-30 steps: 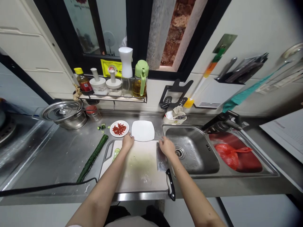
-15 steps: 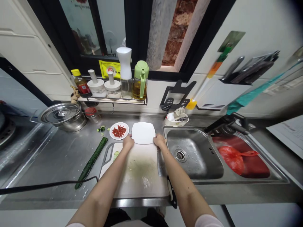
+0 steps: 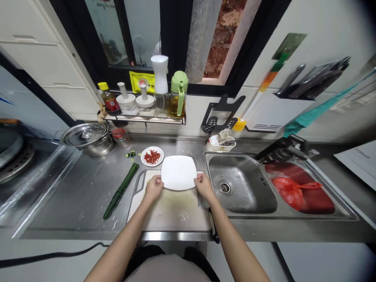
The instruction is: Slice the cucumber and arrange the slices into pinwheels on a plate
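Observation:
A white, rounded square plate (image 3: 179, 172) is held level between both hands, over the far end of the cutting board (image 3: 170, 221). My left hand (image 3: 154, 188) pinches its left corner, and my right hand (image 3: 204, 185) grips the right one. Just beyond, a small round dish (image 3: 160, 152) carries red chopped pieces (image 3: 152, 157). To the left of the board lies a long cucumber (image 3: 121, 191). A knife (image 3: 214, 227) rests along the board's right side, partly covered by my right forearm. Wet, greenish marks show on the board.
At right is a sink (image 3: 243, 188) with a red plastic bag (image 3: 289, 192) in its second basin. A lidded steel pot (image 3: 94, 143) and a jar (image 3: 121, 137) stand back left. Cucumber scraps (image 3: 131, 154) lie near the dish. A rack (image 3: 147, 120) holds seasoning containers.
Both hands have brought the white plate up off the counter and nearer to me, so it now covers the board's far edge. The view has shifted slightly.

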`<state>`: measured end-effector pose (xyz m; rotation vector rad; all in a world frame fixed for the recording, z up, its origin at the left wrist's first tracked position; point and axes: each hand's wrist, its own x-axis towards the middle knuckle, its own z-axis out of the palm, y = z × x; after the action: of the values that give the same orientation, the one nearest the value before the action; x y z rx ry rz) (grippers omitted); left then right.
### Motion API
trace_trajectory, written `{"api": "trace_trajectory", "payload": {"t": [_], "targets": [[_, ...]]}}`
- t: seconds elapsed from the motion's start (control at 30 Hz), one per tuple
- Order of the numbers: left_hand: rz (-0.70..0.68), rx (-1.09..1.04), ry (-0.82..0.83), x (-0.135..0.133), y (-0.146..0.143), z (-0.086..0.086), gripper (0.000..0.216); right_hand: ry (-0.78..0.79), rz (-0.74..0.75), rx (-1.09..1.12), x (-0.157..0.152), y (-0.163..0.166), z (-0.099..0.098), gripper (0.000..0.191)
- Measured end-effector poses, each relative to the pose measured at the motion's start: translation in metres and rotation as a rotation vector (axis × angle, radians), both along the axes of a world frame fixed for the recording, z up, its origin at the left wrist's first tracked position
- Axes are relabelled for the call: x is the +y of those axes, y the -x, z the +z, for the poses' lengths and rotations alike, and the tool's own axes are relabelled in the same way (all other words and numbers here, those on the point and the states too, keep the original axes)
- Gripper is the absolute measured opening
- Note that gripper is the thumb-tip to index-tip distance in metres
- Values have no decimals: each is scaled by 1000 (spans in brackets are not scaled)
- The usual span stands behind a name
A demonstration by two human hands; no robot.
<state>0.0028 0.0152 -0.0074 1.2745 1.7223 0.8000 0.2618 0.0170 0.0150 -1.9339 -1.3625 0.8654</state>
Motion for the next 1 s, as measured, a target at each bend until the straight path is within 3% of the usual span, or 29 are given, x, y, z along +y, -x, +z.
{"api": "trace_trajectory", "payload": {"t": [0.17, 0.33, 1.0], "targets": [[31, -51, -21, -56, 20, -6, 35, 12, 17, 34, -52, 21, -7, 14], [56, -17, 31, -86, 31, -9, 34, 37, 17, 47, -80, 36, -13, 13], [-17, 144, 126, -103, 32, -11, 34, 171, 55, -80, -95, 43, -26, 10]]}}
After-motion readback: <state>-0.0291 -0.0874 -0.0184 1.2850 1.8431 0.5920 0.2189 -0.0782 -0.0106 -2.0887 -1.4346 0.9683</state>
